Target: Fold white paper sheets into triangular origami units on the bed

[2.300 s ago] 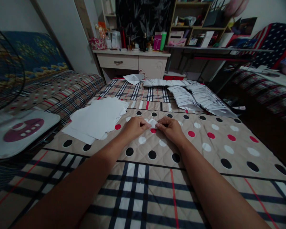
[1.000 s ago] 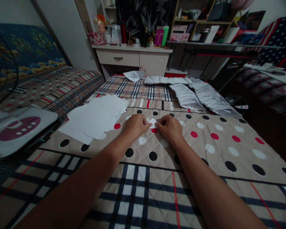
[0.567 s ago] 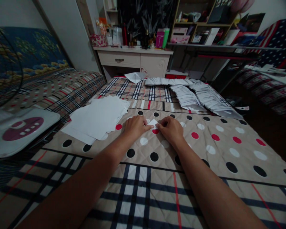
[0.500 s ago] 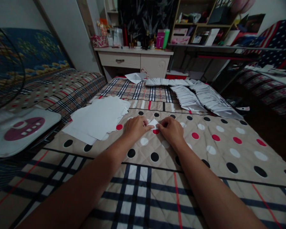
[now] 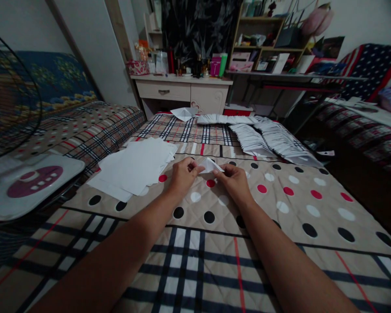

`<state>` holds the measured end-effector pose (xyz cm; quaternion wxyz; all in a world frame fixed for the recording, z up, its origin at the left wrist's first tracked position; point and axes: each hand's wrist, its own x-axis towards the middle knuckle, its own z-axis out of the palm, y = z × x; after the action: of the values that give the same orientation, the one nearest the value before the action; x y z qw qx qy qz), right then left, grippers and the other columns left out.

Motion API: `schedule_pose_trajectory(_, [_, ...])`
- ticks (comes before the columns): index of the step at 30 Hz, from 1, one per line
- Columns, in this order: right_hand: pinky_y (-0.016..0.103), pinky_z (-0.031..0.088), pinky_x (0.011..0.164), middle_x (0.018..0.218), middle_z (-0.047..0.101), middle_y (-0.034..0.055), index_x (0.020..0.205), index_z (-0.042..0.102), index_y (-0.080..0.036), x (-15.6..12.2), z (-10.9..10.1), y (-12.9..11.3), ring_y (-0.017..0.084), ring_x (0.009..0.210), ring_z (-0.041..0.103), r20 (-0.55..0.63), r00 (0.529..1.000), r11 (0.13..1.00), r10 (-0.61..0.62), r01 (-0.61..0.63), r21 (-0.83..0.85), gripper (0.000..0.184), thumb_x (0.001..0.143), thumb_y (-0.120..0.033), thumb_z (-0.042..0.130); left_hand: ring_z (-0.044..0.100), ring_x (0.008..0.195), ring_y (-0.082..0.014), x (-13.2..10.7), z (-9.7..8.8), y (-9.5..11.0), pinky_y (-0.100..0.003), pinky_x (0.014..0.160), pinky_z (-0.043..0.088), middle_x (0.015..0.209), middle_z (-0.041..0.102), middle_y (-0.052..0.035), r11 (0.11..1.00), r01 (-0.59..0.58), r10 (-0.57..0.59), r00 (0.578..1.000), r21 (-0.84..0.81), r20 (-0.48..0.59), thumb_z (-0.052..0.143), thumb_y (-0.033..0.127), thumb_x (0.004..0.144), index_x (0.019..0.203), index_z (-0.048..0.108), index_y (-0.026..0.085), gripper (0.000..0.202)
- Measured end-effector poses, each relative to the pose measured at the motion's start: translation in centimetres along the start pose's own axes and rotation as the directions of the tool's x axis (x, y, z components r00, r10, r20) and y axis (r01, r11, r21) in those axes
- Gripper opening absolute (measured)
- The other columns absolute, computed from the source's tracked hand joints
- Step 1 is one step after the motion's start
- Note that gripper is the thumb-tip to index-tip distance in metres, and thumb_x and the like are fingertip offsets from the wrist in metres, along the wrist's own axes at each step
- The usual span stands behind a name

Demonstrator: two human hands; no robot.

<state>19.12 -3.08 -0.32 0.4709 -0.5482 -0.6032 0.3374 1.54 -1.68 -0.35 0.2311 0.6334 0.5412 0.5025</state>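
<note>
A small white folded paper [image 5: 210, 165] with a pointed top is held between my two hands, over the dotted part of the bedspread. My left hand [image 5: 184, 174] pinches its left corner between thumb and fingers. At its right corner, my right hand [image 5: 233, 179] grips it the same way. To the left of my left hand lies a loose pile of white paper sheets [image 5: 140, 163]. Beyond my right hand stand rows of folded white papers [image 5: 250, 140], packed closely together.
The bedspread [image 5: 195, 278] has checks and dots. Another folded paper [image 5: 184, 114] lies near its far edge. A white and purple fan base [image 5: 35, 178] stands at left. Behind the bed are a white dresser [image 5: 169, 90] and a shelf with a desk [image 5: 296, 74].
The folded paper has come up off the bedspread and shows larger, opened out into a peak. Both hands still hold its corners, slightly farther apart. The head view has tilted up a little.
</note>
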Motion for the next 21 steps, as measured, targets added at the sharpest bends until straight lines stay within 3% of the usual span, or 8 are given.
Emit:
schedule_pose_trajectory(5, [0.025, 0.036, 0.052, 0.065, 0.066, 0.0045, 0.078, 0.072, -0.013, -0.05, -0.02, -0.32, 0.014, 0.055, 0.052, 0.02, 0.999, 0.993, 0.026, -0.028, 0.114, 0.037, 0.075, -0.049, 0.066, 0.048, 0.055, -0.0096, -0.13, -0.12, 0.47, -0.023, 0.057, 0.037, 0.058, 0.055, 0.0048, 1.0, -0.011, 0.011, 1.0, 0.003, -0.02, 0.073, 0.029, 0.071, 0.065, 0.058, 0.017, 0.021])
schedule_pose_trajectory(11, [0.024, 0.034, 0.05, 0.057, 0.064, 0.0027, 0.065, 0.068, -0.015, -0.23, 0.17, -0.21, 0.012, 0.051, 0.049, -0.029, 1.0, 0.993, 0.001, 0.002, 0.122, 0.031, 0.08, -0.041, 0.062, 0.048, 0.054, -0.0096, 0.02, 0.1, 0.37, -0.022, 0.054, 0.037, 0.057, 0.053, 0.0047, 0.997, 0.049, -0.05, 0.999, -0.062, -0.013, 0.073, 0.029, 0.07, 0.064, 0.057, 0.017, 0.021])
schedule_pose_trajectory(14, [0.024, 0.035, 0.051, 0.055, 0.063, 0.0018, 0.063, 0.066, -0.015, -0.34, 0.16, -0.33, 0.012, 0.05, 0.049, -0.079, 0.997, 0.994, -0.017, 0.025, 0.104, 0.028, 0.08, -0.037, 0.061, 0.05, 0.053, -0.0095, 0.14, 0.24, 0.11, -0.021, 0.051, 0.037, 0.057, 0.054, 0.0044, 0.984, 0.096, -0.091, 0.995, -0.15, 0.041, 0.073, 0.029, 0.068, 0.066, 0.058, 0.016, 0.02])
schedule_pose_trajectory(18, [0.024, 0.034, 0.05, 0.054, 0.061, 0.0016, 0.061, 0.065, -0.016, -0.29, 0.03, -0.38, 0.012, 0.049, 0.048, -0.145, 0.989, 0.992, 0.013, 0.006, 0.124, 0.027, 0.078, -0.036, 0.061, 0.059, 0.058, -0.011, 0.26, 0.16, 0.32, -0.022, 0.056, 0.046, 0.065, 0.062, 0.0023, 0.918, 0.205, -0.159, 0.974, -0.34, 0.16, 0.074, 0.018, 0.061, 0.073, 0.062, 0.015, 0.018])
schedule_pose_trajectory(21, [0.024, 0.035, 0.049, 0.052, 0.061, 0.0012, 0.06, 0.065, -0.016, -0.18, -0.02, -0.35, 0.012, 0.047, 0.048, -0.148, 0.988, 0.984, 0.05, -0.024, 0.175, 0.026, 0.077, -0.036, 0.062, 0.063, 0.057, -0.0126, 0.35, -0.08, 0.67, -0.023, 0.057, 0.049, 0.064, 0.063, 0.001, 0.866, 0.257, -0.197, 0.964, -0.43, 0.18, 0.07, 0.014, 0.062, 0.075, 0.062, 0.014, 0.015])
